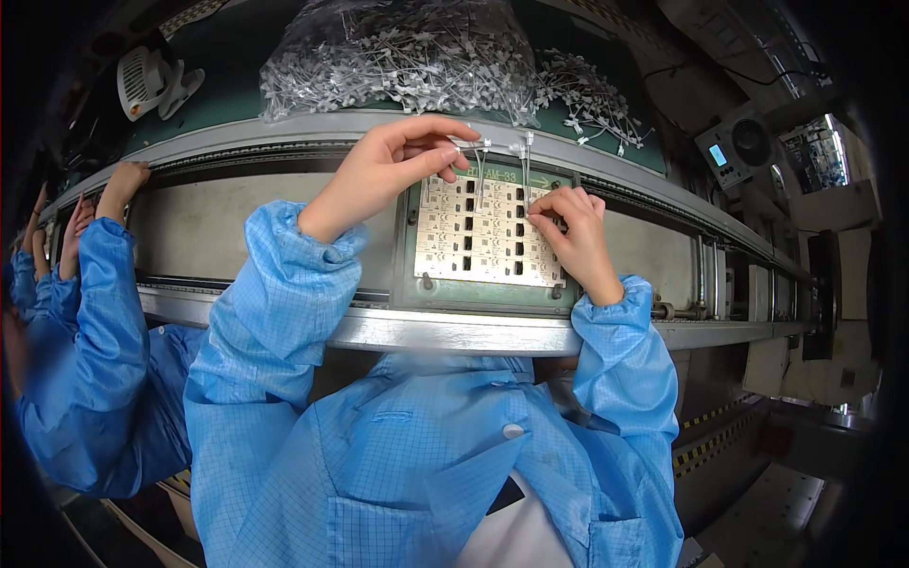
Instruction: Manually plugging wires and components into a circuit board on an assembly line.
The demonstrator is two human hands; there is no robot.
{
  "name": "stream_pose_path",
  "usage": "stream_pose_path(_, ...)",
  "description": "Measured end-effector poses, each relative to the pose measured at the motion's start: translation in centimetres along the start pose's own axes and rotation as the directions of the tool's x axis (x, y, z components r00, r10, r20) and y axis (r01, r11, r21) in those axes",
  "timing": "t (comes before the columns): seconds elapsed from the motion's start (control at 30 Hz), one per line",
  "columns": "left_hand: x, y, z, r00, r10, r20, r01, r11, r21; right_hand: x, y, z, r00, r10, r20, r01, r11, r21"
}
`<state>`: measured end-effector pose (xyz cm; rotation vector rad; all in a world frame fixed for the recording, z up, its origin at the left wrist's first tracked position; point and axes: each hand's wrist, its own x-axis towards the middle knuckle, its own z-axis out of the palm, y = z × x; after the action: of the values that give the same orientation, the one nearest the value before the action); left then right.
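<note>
While L hand [379, 173] flanks wires [526, 172], R hand [578, 239] o/ PCBs [492, 243]

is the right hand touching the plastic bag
Apart. The head view shows the right hand over the board panel, with the metal rail visible between it and the plastic bag.

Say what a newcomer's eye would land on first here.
Probably the large clear bag of white-tipped leads at top centre, with more leads loose to its right. Next, the pale panel with dark slots at mid-frame, the left hand at its upper left and the right hand over its right side.
</note>
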<state>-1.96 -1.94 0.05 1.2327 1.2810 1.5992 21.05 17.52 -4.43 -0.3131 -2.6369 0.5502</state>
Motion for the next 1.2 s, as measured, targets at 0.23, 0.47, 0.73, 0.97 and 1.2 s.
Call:
stream_pose_path(0.23, 0.0, -0.5, -0.2, 0.999, -0.028, -0.034, 0.027, 0.999, -0.029, 0.3, -1.0, -0.5, 0.998, -0.065, -0.025, 0.061, 0.988, -0.143)
stream_pose_path(0.47, -0.6, -0.9, 0.2, 0.976, 0.149, -0.159, -0.097, 0.951, 0.294, 0.2, -1.3, -1.1, 0.991, -0.131, 0.008, 0.131, 0.982, -0.134)
stream_pose_path(0.73, -2.2, -1.6, 1.3, 0.887, 0.461, 0.032, -0.183, 0.288, 0.94, 3.7, 2.2, -1.7, 0.992, -0.083, 0.09, 0.092, 0.991, -0.095)
stream_pose_path(0.97, -2.2, -1.7, 1.7, 0.883, 0.469, -0.027, -0.127, 0.294, 0.947, 12.1, 5.1, 2.7, 0.975, 0.142, -0.169, -0.124, 0.986, 0.115)
stream_pose_path(1.2, -3.1, -2.2, 3.0, 0.917, 0.398, -0.013, -0.12, 0.308, 0.944, 11.9, 8.4, 0.7, 0.942, 0.296, -0.159, -0.099, 0.697, 0.71)
